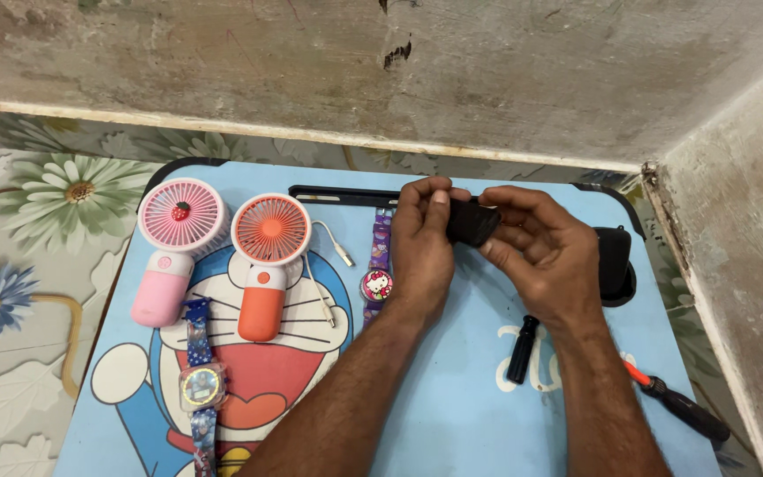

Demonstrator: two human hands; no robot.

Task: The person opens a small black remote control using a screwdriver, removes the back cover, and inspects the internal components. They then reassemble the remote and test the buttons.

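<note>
Both my hands hold a small black box-like object (472, 222) above the far middle of a blue cartoon-printed table (452, 389). My left hand (421, 247) grips its left end with fingertips on top. My right hand (545, 252) cups its right side from below. Just left of my left wrist lies a purple child's watch (378, 269) with a round cartoon face. What the black object is exactly I cannot tell.
A pink handheld fan (176, 243) and an orange handheld fan (268, 256) lie at left, with a white cable (333, 252) and a blue child's watch (200, 389). A black pouch (615, 265), a black handle (523, 349) and an orange-tipped screwdriver (677, 406) lie at right. Walls close the far and right sides.
</note>
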